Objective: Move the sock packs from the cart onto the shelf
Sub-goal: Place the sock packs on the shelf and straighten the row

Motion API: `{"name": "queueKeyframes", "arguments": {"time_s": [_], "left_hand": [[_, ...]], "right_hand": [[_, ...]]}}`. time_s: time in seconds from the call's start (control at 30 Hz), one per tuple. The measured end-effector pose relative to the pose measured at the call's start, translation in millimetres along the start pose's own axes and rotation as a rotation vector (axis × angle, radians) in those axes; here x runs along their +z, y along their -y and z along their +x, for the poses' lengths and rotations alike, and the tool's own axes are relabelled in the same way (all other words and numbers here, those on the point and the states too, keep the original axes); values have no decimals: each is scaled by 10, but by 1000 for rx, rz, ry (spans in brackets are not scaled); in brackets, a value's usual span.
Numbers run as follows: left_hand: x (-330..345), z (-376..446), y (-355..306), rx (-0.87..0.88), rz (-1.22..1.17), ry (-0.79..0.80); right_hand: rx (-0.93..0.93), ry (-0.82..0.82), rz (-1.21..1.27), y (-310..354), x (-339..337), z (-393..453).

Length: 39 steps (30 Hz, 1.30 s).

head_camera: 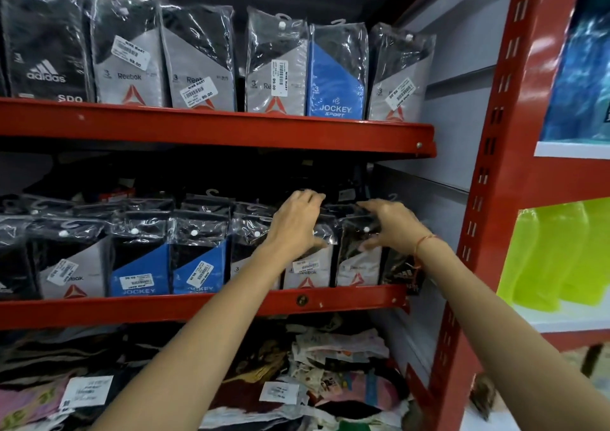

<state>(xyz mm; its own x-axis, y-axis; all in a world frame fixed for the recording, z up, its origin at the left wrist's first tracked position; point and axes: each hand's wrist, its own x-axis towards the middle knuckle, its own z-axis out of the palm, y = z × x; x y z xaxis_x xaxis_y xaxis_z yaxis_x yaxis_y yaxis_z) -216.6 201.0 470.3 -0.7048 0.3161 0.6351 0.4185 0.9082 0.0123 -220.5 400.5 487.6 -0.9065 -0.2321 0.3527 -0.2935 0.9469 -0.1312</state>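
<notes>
Both hands, left (297, 222) and right (391, 224), are curled over upright Reebok sock packs (358, 259); light, soft, slippery film, best gripped at the top.

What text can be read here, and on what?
"adidas": top-shelf black pack
"Reebok": grey pack
"JOCKEY SPORT": blue pack
"NINE MART", "99.00": price sticker
"JOCKEY": middle-shelf blue pack
Bottom tags: too blurred.

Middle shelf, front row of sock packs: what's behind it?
Behind the front row on the middle shelf, a second row of packs shows only its clear tops and hangers. Further back is too dark. Both hands cover the packs at the right.
</notes>
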Motion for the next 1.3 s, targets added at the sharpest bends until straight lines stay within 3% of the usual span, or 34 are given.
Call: {"name": "queueKeyframes", "arguments": {"time_s": [0.1,0.23,0.4,0.63,0.73,0.83,0.93,1.07,1.3], "left_hand": [[5,122,12,-28,89,171],[121,93,36,-75,179,304],[144,93,51,-104,206,252],[183,63,75,-73,182,246],[150,-54,160,-35,131,204],[67,-232,376,-64,132,151],[-39,-412,657,-104,203,165],[-77,-518,877,-127,223,163],[-76,-469,863,-153,227,135]], "right_hand": [[0,121,-105,-68,50,89],[-1,7,-118,-61,173,94],[14,-65,-215,4,160,89],[14,-14,-267,81,159,83],[-70,-58,-327,226,164,57],[-205,-145,-215,499,194,89],[-272,-55,-136,777,254,141],[-205,23,-145,978,401,175],[-175,-87,-153,1019,458,181]]}}
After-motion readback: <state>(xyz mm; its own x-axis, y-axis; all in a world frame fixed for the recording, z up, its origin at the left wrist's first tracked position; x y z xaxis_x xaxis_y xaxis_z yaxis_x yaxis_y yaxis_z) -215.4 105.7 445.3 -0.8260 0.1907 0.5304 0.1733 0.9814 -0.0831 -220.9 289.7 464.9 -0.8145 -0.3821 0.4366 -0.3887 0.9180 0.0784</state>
